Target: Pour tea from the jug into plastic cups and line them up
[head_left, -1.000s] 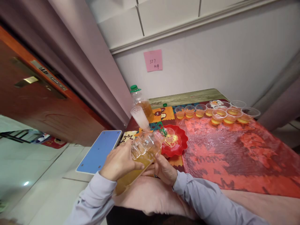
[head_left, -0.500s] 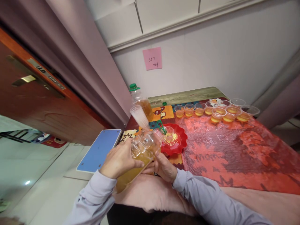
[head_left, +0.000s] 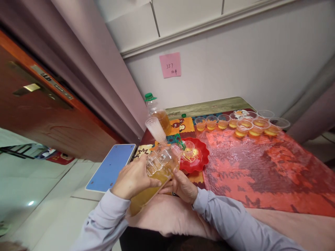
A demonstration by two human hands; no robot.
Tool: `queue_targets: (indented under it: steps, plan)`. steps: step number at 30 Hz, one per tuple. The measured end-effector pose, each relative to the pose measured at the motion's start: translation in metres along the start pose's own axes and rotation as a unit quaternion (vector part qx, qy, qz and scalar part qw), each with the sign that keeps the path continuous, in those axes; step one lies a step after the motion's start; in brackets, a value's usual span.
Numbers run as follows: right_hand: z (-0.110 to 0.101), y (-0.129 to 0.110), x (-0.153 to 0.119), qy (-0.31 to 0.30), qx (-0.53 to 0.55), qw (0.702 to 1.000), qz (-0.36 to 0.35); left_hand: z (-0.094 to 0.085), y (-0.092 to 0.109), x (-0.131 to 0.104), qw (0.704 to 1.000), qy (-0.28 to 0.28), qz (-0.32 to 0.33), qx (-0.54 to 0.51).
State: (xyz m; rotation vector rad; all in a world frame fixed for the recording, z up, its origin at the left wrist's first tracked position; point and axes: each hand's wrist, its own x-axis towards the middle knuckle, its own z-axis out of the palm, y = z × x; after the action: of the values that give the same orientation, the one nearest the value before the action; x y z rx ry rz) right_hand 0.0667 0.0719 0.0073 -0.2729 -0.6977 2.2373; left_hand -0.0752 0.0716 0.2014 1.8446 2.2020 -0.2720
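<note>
My left hand [head_left: 134,177] is wrapped round a large clear bottle [head_left: 157,167] of yellow liquid, tilted with its neck toward the red scalloped plate [head_left: 201,158]. My right hand [head_left: 181,184] supports the same bottle from the right, its fingers partly beneath it. A clear plastic cup [head_left: 188,149] stands on the plate, close to the bottle's neck, with a green ring [head_left: 179,141] beside it. Behind the bottle, a stack of clear cups [head_left: 155,129] leans in front of a second bottle [head_left: 161,118] with a green cap.
Several clear cups holding yellow liquid [head_left: 243,128] stand along the table's back right. A small green cap [head_left: 183,115] lies at the back. A blue board [head_left: 111,167] is at the table's left, near a wooden door [head_left: 47,115]. Shiny film covers the red tablecloth [head_left: 251,170].
</note>
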Motion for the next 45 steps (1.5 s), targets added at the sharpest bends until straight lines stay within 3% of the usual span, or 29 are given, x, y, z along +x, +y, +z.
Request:
queue_targets:
  steps: [4,45]
  plan:
    - [-0.0005,0.0001,0.0001,0.006,0.001,1.000,-0.001,-0.0021,0.0025,-0.0003,1.000,-0.019,-0.003,0.023]
    - [-0.0015,-0.0017,0.0013,-0.007,-0.006,1.000,-0.007,-0.0039,0.0058,0.0000,0.999,-0.017,-0.001,0.029]
